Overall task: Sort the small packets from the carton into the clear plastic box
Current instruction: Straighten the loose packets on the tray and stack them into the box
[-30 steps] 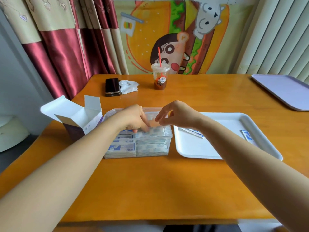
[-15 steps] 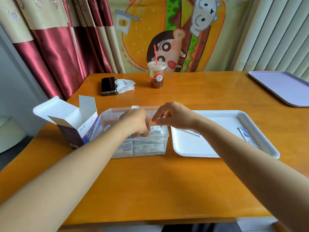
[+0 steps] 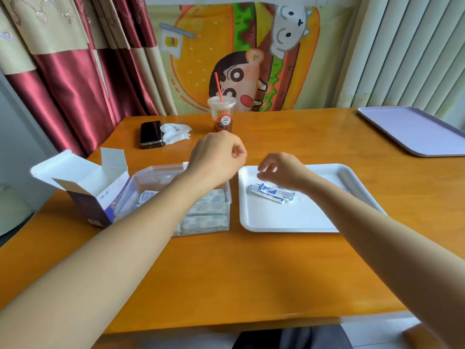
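Left hand: your left hand (image 3: 216, 157) is up and out of the clear plastic box (image 3: 157, 170). A moment ago it was pressing down among the packets; now it hangs above the far right corner. The fingers are curled in against the thumb. It is blurred, so I cannot tell whether it has anything pinched.

Right hand: your right hand (image 3: 280, 170) has swung right, off the box and over the white tray (image 3: 289, 217). The fingers hook loosely downward with nothing in them. They hover just above the loose packets (image 3: 273, 193) without touching.

Box: the stacked packets (image 3: 208, 217) sit in neat rows against the near wall. Nothing is on top of them now that both hands have left.

Carton: the carton (image 3: 100, 195) stands open at the left, touching the box, flaps up. Its inside looks bare from here.

Meaning: that looks like the last batch tucked in, and you are going for the next one. The blue-and-white packets on the tray's far left part seem to be what is left.

Next: I would say close those right fingers on the little pile and carry it left, over the box wall.
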Demonstrator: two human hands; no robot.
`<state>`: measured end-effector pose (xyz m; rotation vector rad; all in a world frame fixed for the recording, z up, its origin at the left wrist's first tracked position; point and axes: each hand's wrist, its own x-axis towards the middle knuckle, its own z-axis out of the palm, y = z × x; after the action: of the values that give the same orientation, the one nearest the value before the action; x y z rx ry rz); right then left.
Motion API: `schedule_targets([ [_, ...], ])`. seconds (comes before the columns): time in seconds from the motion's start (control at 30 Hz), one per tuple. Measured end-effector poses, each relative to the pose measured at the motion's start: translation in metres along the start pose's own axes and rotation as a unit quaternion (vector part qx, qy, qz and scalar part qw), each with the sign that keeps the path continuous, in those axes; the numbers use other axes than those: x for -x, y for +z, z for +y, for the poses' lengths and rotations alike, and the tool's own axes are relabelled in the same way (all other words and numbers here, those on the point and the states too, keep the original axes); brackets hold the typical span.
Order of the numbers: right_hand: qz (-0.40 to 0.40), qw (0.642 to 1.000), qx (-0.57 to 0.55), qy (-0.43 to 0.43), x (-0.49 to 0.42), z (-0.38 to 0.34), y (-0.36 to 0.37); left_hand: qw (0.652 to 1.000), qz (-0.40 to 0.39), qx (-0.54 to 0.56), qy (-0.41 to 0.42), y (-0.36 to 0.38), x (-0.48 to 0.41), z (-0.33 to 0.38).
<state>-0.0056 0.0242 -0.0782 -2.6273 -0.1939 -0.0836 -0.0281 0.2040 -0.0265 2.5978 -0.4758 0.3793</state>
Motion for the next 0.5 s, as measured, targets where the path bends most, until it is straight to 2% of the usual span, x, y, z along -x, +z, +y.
schedule_targets([
  [0.1,-0.091,0.985,0.124,0.076,0.008,0.025,0.017,0.999,-0.044,0.002,0.029,0.024,-0.004,0.024],
  [0.17,-0.099,0.98,0.154,0.076,0.009,0.034,0.028,0.997,-0.078,-0.004,0.025,0.041,-0.008,0.032],
  [0.27,-0.084,0.988,0.111,0.069,0.008,0.037,0.028,0.993,-0.121,-0.013,-0.002,0.062,-0.012,0.033],
  [0.5,-0.112,0.992,0.03,0.057,0.01,0.044,0.014,0.971,-0.217,-0.099,-0.018,0.095,-0.022,0.035],
])
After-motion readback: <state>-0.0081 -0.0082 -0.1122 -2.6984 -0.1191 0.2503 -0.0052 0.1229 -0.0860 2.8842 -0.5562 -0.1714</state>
